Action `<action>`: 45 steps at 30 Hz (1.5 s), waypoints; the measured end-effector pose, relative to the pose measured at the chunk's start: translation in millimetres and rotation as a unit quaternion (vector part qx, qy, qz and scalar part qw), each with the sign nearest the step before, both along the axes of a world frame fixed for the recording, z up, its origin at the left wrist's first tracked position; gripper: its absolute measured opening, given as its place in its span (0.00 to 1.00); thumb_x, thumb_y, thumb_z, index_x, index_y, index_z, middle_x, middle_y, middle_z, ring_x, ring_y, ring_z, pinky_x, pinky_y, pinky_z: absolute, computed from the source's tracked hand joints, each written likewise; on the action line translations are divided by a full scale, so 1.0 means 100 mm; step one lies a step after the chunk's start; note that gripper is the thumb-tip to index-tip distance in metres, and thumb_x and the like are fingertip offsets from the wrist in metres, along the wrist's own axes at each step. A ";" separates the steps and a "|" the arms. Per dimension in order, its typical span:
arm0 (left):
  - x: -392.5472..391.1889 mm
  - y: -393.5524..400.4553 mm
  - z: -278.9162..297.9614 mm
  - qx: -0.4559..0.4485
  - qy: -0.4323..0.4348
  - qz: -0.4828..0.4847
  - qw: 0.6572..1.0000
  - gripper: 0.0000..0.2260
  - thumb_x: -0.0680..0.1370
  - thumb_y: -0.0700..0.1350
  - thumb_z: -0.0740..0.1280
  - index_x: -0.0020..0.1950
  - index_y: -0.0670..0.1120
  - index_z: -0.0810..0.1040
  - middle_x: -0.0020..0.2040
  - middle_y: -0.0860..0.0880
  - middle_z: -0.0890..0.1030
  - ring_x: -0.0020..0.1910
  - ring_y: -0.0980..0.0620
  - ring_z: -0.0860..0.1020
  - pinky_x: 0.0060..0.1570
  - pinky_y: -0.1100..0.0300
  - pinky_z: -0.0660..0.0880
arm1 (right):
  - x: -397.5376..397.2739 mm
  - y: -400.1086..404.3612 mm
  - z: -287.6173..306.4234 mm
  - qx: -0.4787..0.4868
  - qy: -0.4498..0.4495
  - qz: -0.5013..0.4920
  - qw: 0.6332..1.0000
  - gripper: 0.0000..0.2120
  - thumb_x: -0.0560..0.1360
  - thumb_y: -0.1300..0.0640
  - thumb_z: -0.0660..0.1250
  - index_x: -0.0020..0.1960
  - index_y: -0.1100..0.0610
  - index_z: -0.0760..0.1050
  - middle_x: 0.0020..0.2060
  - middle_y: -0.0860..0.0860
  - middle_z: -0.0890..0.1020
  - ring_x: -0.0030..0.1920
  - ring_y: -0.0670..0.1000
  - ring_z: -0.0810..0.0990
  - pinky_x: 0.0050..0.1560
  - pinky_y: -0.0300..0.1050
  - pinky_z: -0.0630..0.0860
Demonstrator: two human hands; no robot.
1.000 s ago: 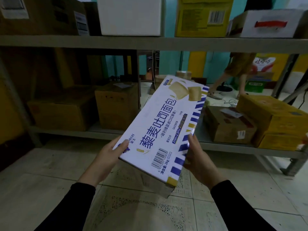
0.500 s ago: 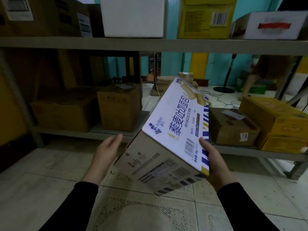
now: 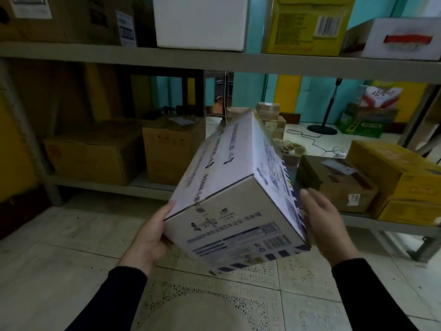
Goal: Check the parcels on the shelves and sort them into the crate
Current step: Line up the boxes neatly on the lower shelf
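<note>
Since the earlier frames the white box [image 3: 235,187] has been rolled over to the right, so that its printed bread face, once turned up, is now seen edge-on along the right side and a plain white panel with dark print is turned toward the camera. On the far left, two brown cartons [image 3: 93,157] are stood side by side on the lower shelf [image 3: 107,187]. The left hand [image 3: 150,237] is placed at the box's lower left corner, its fingers curled under the bottom edge and out of sight. The box is held tilted in the air between both hands, above the tiled floor [image 3: 47,259] and in front of the lower shelf. The right hand [image 3: 327,225] is laid flat against the box's right side, fingers straight and pointing up. Behind it a brown parcel [image 3: 341,185] with a small white label is seen on the lower shelf, and beside that a yellow carton [image 3: 401,177] is stacked on another. A white box, a yellow box and others are lined along the upper shelf [image 3: 214,63].
</note>
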State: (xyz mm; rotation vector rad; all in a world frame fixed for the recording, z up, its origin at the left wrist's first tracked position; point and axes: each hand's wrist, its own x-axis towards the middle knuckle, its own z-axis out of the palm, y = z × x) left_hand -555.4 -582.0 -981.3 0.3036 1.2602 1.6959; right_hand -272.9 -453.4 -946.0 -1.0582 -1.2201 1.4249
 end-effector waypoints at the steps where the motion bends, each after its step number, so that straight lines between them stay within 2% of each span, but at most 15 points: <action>1: 0.03 0.04 0.05 0.005 0.012 0.000 1.000 0.11 0.80 0.51 0.65 0.57 0.46 0.79 0.48 0.40 0.84 0.49 0.41 0.80 0.54 0.44 0.76 | -0.02 -0.02 0.08 0.024 -0.007 0.000 1.000 0.22 0.82 0.44 0.62 0.72 0.53 0.72 0.60 0.45 0.83 0.51 0.44 0.81 0.51 0.39 0.74; 3: 0.07 0.17 0.17 0.012 0.044 -0.008 0.999 0.10 0.81 0.50 0.65 0.57 0.47 0.79 0.51 0.40 0.84 0.49 0.41 0.81 0.52 0.46 0.77 | -0.12 -0.08 0.23 0.049 -0.030 0.059 0.997 0.17 0.83 0.41 0.57 0.61 0.49 0.78 0.44 0.39 0.86 0.43 0.39 0.84 0.40 0.33 0.77; 4: 0.08 0.25 0.23 0.017 0.061 -0.007 0.998 0.10 0.80 0.50 0.66 0.58 0.47 0.79 0.52 0.41 0.84 0.49 0.42 0.81 0.49 0.48 0.78 | -0.17 -0.08 0.27 0.050 -0.047 0.086 0.994 0.20 0.82 0.38 0.54 0.60 0.47 0.79 0.43 0.40 0.87 0.43 0.39 0.85 0.38 0.34 0.78; 7: 0.01 0.53 0.36 0.026 0.092 -0.007 0.995 0.07 0.80 0.50 0.67 0.56 0.49 0.79 0.50 0.43 0.85 0.45 0.46 0.83 0.40 0.55 0.78 | -0.31 -0.03 0.29 0.060 -0.064 0.104 0.991 0.28 0.77 0.30 0.50 0.65 0.41 0.78 0.49 0.49 0.88 0.48 0.48 0.87 0.43 0.47 0.81; 10: -0.11 0.77 0.44 0.029 0.105 -0.039 0.993 0.07 0.81 0.50 0.67 0.57 0.50 0.78 0.49 0.45 0.85 0.43 0.47 0.84 0.34 0.58 0.78 | -0.46 0.05 0.25 0.037 -0.028 0.089 0.995 0.23 0.80 0.32 0.48 0.61 0.38 0.77 0.48 0.50 0.88 0.47 0.50 0.87 0.43 0.48 0.80; 15: -0.31 1.07 0.44 0.017 0.108 -0.072 0.991 0.04 0.81 0.50 0.67 0.52 0.52 0.76 0.49 0.43 0.84 0.44 0.44 0.83 0.39 0.53 0.78 | -0.74 0.26 0.18 -0.008 0.027 0.048 0.998 0.23 0.81 0.34 0.48 0.60 0.42 0.78 0.46 0.54 0.88 0.46 0.55 0.87 0.40 0.51 0.83; 18: -0.52 1.26 0.49 0.002 0.114 -0.092 0.989 0.06 0.81 0.50 0.67 0.56 0.51 0.75 0.49 0.43 0.84 0.44 0.44 0.83 0.36 0.54 0.78 | -0.94 0.43 0.11 -0.023 0.022 0.003 0.999 0.22 0.79 0.34 0.55 0.57 0.48 0.78 0.43 0.56 0.87 0.42 0.56 0.86 0.43 0.53 0.81; 20: -0.63 1.42 0.52 -0.011 0.123 -0.104 0.987 0.07 0.80 0.51 0.67 0.56 0.51 0.74 0.50 0.42 0.84 0.46 0.42 0.84 0.40 0.52 0.80 | -1.04 0.57 0.07 -0.044 0.014 -0.011 0.999 0.22 0.77 0.33 0.59 0.55 0.50 0.77 0.42 0.57 0.86 0.40 0.56 0.86 0.44 0.53 0.80; 23: -0.74 1.71 0.56 -0.038 0.146 -0.108 0.983 0.07 0.80 0.52 0.67 0.53 0.52 0.73 0.51 0.41 0.84 0.49 0.41 0.84 0.50 0.46 0.81 | -1.13 0.88 0.02 -0.062 0.011 -0.026 0.998 0.22 0.79 0.34 0.58 0.57 0.50 0.78 0.40 0.56 0.87 0.38 0.55 0.86 0.43 0.51 0.81; 28: -0.81 2.21 0.55 -0.058 0.174 -0.097 0.978 0.08 0.80 0.51 0.67 0.54 0.49 0.73 0.50 0.41 0.83 0.47 0.40 0.83 0.48 0.48 0.81 | -1.23 1.40 -0.06 -0.085 0.009 -0.024 0.996 0.20 0.81 0.36 0.56 0.54 0.50 0.78 0.34 0.55 0.86 0.33 0.54 0.86 0.44 0.53 0.79; 31: -0.82 2.49 0.52 -0.064 0.180 -0.092 0.977 0.13 0.79 0.51 0.68 0.60 0.48 0.74 0.51 0.40 0.83 0.48 0.39 0.83 0.51 0.43 0.81 | -1.24 1.70 -0.15 -0.100 0.021 -0.023 0.994 0.19 0.81 0.36 0.57 0.57 0.50 0.76 0.36 0.55 0.87 0.34 0.54 0.87 0.41 0.51 0.80; 33: -0.79 2.67 0.48 -0.063 0.191 -0.091 0.975 0.12 0.79 0.51 0.68 0.60 0.48 0.75 0.51 0.41 0.84 0.48 0.39 0.84 0.51 0.42 0.81 | -1.23 1.90 -0.19 -0.109 0.024 -0.022 0.994 0.20 0.80 0.35 0.58 0.57 0.49 0.76 0.37 0.56 0.87 0.37 0.56 0.87 0.40 0.51 0.81; 37: -0.75 2.99 0.36 -0.064 0.216 -0.091 0.970 0.10 0.80 0.51 0.66 0.59 0.48 0.77 0.50 0.41 0.84 0.47 0.40 0.83 0.47 0.47 0.81 | -1.21 2.24 -0.29 -0.100 0.015 -0.001 0.995 0.18 0.80 0.35 0.57 0.56 0.47 0.75 0.39 0.57 0.87 0.42 0.59 0.87 0.42 0.53 0.82; 42: -0.73 3.17 0.20 -0.076 0.213 -0.092 0.970 0.10 0.81 0.51 0.66 0.60 0.49 0.76 0.51 0.42 0.83 0.47 0.41 0.83 0.41 0.52 0.80 | -1.20 2.47 -0.48 -0.127 -0.001 0.013 0.992 0.20 0.79 0.33 0.57 0.58 0.47 0.74 0.48 0.62 0.86 0.49 0.64 0.86 0.56 0.65 0.81; 45: -0.69 3.22 0.05 -0.076 0.205 -0.094 0.971 0.10 0.82 0.51 0.65 0.62 0.50 0.75 0.52 0.43 0.83 0.47 0.42 0.83 0.38 0.54 0.79 | -1.21 2.55 -0.59 -0.135 -0.017 0.019 0.991 0.17 0.81 0.36 0.55 0.56 0.47 0.73 0.49 0.63 0.85 0.49 0.64 0.85 0.50 0.60 0.82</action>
